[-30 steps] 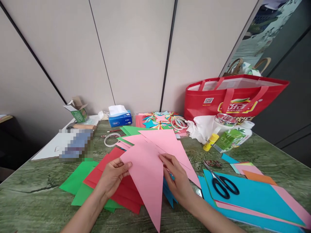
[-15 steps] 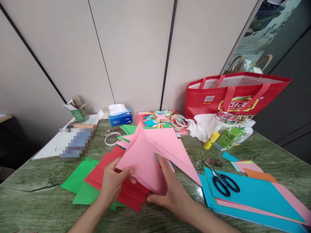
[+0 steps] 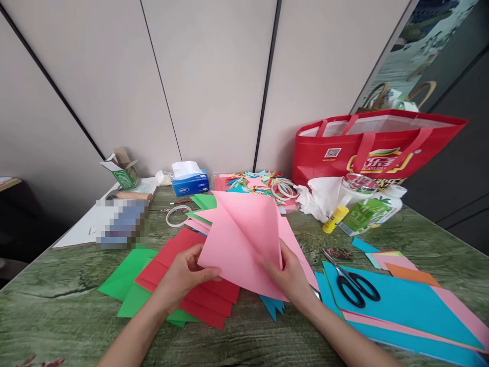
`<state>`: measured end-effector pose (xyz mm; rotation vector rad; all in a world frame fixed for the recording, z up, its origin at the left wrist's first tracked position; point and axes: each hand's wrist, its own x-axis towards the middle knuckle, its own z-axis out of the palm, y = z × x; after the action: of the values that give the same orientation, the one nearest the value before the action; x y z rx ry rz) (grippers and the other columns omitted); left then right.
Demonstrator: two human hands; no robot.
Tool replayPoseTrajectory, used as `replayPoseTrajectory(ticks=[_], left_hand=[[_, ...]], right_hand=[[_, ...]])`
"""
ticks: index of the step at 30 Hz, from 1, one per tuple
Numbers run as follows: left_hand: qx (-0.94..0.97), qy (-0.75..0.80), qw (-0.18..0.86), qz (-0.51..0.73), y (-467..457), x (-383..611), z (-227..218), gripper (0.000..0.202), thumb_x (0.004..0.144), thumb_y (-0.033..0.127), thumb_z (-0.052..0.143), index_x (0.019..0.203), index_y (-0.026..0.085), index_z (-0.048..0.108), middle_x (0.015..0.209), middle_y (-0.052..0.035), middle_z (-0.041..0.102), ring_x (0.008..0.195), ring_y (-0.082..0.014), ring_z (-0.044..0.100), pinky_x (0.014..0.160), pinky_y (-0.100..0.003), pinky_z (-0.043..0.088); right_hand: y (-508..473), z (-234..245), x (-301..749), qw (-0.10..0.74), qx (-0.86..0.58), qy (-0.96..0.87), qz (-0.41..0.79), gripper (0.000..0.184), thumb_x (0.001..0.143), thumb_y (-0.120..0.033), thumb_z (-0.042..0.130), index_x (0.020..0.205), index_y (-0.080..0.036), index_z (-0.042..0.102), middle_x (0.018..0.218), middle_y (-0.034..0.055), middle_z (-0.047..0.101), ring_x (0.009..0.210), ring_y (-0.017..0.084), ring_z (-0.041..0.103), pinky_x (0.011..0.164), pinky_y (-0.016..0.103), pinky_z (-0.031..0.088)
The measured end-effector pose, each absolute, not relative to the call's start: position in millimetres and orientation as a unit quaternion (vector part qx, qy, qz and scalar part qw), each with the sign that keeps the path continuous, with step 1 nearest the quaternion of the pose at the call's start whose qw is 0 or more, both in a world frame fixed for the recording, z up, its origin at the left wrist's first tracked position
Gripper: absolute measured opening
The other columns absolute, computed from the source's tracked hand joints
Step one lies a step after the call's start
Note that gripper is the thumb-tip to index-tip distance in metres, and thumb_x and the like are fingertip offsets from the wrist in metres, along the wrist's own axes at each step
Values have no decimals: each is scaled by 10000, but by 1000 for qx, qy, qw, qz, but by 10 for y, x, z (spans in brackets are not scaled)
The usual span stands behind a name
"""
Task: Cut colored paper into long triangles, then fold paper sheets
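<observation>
A creased pink sheet of paper (image 3: 240, 239) is held up between my two hands, with a diagonal fold line across it. My left hand (image 3: 194, 272) pinches its lower left corner, thumb in front. On the right side, my right hand (image 3: 284, 267) grips the edge, thumb on the front face and the other fingers behind. Under and left of the sheet lie red papers (image 3: 206, 306) and green papers (image 3: 130, 275). Behind it, more pink paper (image 3: 294, 239) rests on the table, and blue pointed paper tips (image 3: 273, 306) show below its lower edge.
Scissors (image 3: 353, 285) lie on blue sheets (image 3: 405, 300) at the right. Farther back stand a glue stick (image 3: 335, 219), a red bag (image 3: 328, 158) and a blue tissue box (image 3: 190, 183). A tape roll (image 3: 179, 216) and folded paper stars (image 3: 255, 181) are behind the papers.
The pink sheet was bent over into a curved cone; now it is opened flatter, facing me. My right hand has moved up and right and now grips its right edge.
</observation>
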<state>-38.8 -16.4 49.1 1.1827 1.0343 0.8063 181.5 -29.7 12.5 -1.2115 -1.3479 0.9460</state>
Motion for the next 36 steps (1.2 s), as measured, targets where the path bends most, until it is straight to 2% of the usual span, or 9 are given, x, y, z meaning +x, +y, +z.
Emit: replayPoseTrajectory(ticks=[2,6,11,18,21,25,29,32,36], left_hand=[[495,412,679,352,-148,-436,512,485,625,189,726,1085,193,574,923,-56,676,834,-199,606,734,-301,480],[447,395,708,378,-118,-513,512,505,720,234,653,1197,191,493,857,-73,691,719,-178,633,633,-268,488],[405,418,729,360,-97,-533,490,383,722,240,651,1086,161,565,974,-119,680,810,-224,643,702,-326,497],[375,431,751,330,-54,-632,565,282,676,216,688,944,141,642,907,-118,705,733,-218,663,671,-312,508],[343,433,760,343,-43,-653,574,279,646,176,707,920,143,659,878,-108,714,730,-215,666,696,-316,509],[343,426,751,370,-43,-658,544,238,662,145,693,898,154,664,872,-90,717,725,-197,666,705,-308,513],[336,425,763,353,-55,-638,543,232,695,169,666,925,146,647,855,-103,717,717,-217,668,661,-322,523],[296,455,754,370,-58,-616,596,295,637,124,696,926,145,639,822,-91,721,690,-228,671,669,-342,524],[280,513,720,373,-51,-616,669,313,596,123,711,899,149,640,782,-74,725,634,-233,672,629,-342,528]], right_hand=[[-278,124,1848,490,-521,-601,358,467,686,-307,643,1118,-180,519,1071,79,623,947,252,582,799,361,477],[-306,163,1855,442,-510,-645,358,507,694,-265,634,1176,-189,497,1142,79,597,1023,254,553,874,389,436],[-335,229,1922,366,-457,-605,539,333,780,-338,560,1064,-167,602,1023,72,665,912,239,611,737,351,505],[-219,261,2102,373,-382,-402,743,193,691,-288,686,801,-130,690,726,52,715,649,157,659,614,262,519],[-197,280,2110,394,-366,-336,773,207,652,-216,716,834,-118,690,735,65,718,673,163,672,638,257,535],[-206,279,2100,392,-387,-329,767,168,622,-160,716,782,-124,682,641,37,701,462,122,639,381,147,473],[-217,275,2059,369,-399,-334,770,228,719,-320,641,812,-112,657,594,55,682,444,146,632,368,182,479],[-181,259,2052,460,-404,-342,713,361,810,-428,497,1045,-165,573,776,72,705,596,172,664,503,249,527],[-135,215,2109,525,-350,-464,622,493,726,-264,622,1186,-289,445,1248,65,530,1006,206,585,725,290,507]])
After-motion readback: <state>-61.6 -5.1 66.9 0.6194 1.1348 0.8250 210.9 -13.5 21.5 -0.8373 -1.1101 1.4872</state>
